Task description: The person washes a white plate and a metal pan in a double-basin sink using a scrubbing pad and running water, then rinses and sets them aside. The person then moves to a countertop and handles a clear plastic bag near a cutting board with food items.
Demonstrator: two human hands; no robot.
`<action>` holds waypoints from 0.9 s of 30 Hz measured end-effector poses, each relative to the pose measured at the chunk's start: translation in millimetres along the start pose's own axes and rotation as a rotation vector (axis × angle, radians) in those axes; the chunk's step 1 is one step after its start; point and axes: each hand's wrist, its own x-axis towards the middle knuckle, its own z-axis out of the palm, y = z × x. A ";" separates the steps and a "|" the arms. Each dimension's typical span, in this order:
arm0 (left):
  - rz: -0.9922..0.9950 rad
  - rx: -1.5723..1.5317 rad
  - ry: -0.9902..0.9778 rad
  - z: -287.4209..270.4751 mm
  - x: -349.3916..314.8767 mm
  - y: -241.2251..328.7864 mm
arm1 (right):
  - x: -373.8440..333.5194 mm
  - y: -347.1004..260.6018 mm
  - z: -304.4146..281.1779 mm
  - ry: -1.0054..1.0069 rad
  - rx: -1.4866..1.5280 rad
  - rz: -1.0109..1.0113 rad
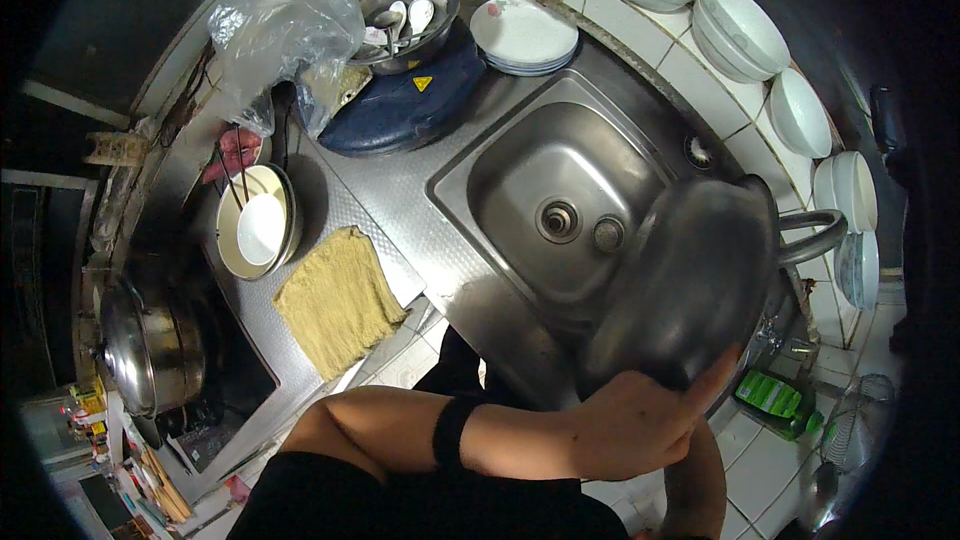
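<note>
A large dark metal wok (690,280) is tilted on its side over the right part of the steel sink (510,150). My left hand (635,425), its wrist in a black band, reaches across my body and closes on the wok's near edge. One finger lies stretched along the metal. Behind it, my right forearm (697,485) rises from the lower edge. The fingers of my right hand are hidden behind my left hand and the wok. A grey curved tube (815,235) sticks out beyond the wok; whether it is a handle or a faucet, I cannot tell.
A yellow cloth (340,300) and stacked bowls (262,230) with chopsticks lie left. Behind the sink are plates (523,32), a steel basin (430,47) of spoons and a dark blue lid-like object (400,115). White bowls (738,30) line the tiled ledge. A green bottle (775,402) stands right.
</note>
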 end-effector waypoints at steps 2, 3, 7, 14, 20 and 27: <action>0.006 -0.013 0.015 0.2 -0.1 1.1 | -11.3 -1.8 3.7 -0.033 0.025 -0.002; 0.012 -0.017 0.031 -0.2 -0.2 1.8 | -15.4 -3.1 6.5 -0.045 0.037 -0.006; 0.005 -0.054 0.016 -4.5 -0.9 2.4 | -23.9 -8.1 19.1 -0.083 0.063 -0.033; -0.043 -0.014 -0.037 -8.1 -3.7 0.8 | 5.5 -2.5 5.3 -0.026 -0.034 -0.074; -0.015 -0.008 0.016 -5.9 -5.9 -2.9 | 39.3 3.6 -12.2 0.041 -0.121 -0.058; 0.008 -0.059 0.028 -7.3 -5.2 -4.9 | 5.2 -6.9 -2.0 -0.024 -0.040 -0.028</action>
